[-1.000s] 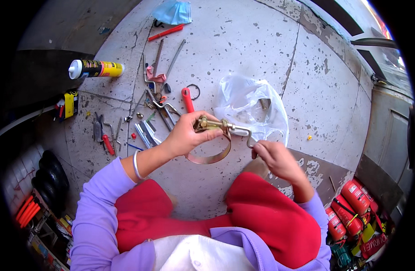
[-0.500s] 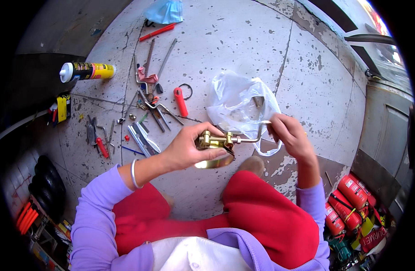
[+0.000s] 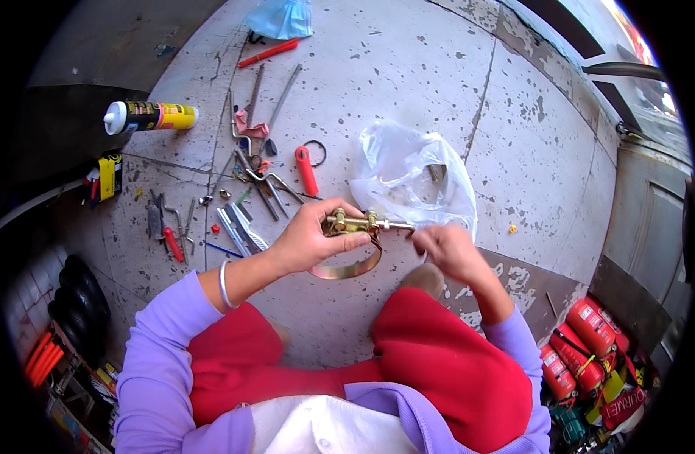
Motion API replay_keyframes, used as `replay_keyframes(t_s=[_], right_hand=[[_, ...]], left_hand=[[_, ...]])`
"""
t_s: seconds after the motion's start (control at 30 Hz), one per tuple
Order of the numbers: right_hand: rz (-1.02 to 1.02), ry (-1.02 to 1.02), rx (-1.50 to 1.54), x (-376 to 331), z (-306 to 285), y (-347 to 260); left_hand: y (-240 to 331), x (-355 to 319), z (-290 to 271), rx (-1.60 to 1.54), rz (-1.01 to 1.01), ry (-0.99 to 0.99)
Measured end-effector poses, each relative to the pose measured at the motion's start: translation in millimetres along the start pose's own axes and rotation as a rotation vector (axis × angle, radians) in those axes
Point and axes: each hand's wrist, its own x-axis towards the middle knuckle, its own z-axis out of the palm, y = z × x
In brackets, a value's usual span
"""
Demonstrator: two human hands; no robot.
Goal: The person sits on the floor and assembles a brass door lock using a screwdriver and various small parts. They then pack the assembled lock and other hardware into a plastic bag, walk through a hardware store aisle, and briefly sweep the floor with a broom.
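My left hand (image 3: 311, 240) is closed round a brass-coloured hose clamp (image 3: 347, 271), fingers and thumb on its bolt side. The clamp's curved band hangs below, and its bolt points to the right. My right hand (image 3: 455, 251), slightly blurred, is closed at the bolt's end on a cranked wrench (image 3: 410, 228). Little of the wrench shows, as the fingers cover its handle. Just beyond both hands lies a crumpled clear plastic bag (image 3: 393, 163) with a small metal piece inside.
Loose tools and metal rods lie on the worn floor, with a red-handled tool (image 3: 306, 171) among them. A sealant cartridge (image 3: 152, 117) and a blue mask (image 3: 283, 19) are farther off. Red fire extinguishers (image 3: 591, 325) lie at the right.
My right hand has swung nearer and to the left, turning the wrench's handle from far to near. The clamp has tilted in my left hand, so its band shows more open.
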Motion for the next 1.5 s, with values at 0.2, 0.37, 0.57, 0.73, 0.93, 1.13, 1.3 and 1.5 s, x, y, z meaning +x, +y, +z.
replay_keyframes(t_s=[0.2, 0.37, 0.57, 0.73, 0.93, 1.13, 1.3, 1.5], right_hand=[[-0.192, 0.141, 0.120, 8, -31, -19], [0.024, -0.104, -0.096, -1, 16, 8], [-0.068, 0.091, 0.164, 10, -20, -6], [0.015, 0.000, -0.134, -7, 29, 2], [-0.052, 0.151, 0.074, 2, -20, -16], [-0.158, -0.092, -0.359, -20, 27, -12], [-0.114, 0.177, 0.276, -1, -15, -11], [-0.110, -0.079, -0.063, -19, 14, -19]], left_hand=[[-5, 2, -4, -0.025, -0.075, 0.015], [-6, 7, -9, -0.025, -0.075, 0.017], [-5, -9, 3, -0.009, -0.135, -0.073], [-3, 1, -9, 0.061, -0.056, 0.024], [10, -11, 7, -0.004, 0.018, -0.102], [-5, 3, -20, 0.053, -0.087, -0.020], [8, -15, 6, 0.118, 0.042, -0.048], [-1, 1, -21, 0.242, 0.030, 0.018]])
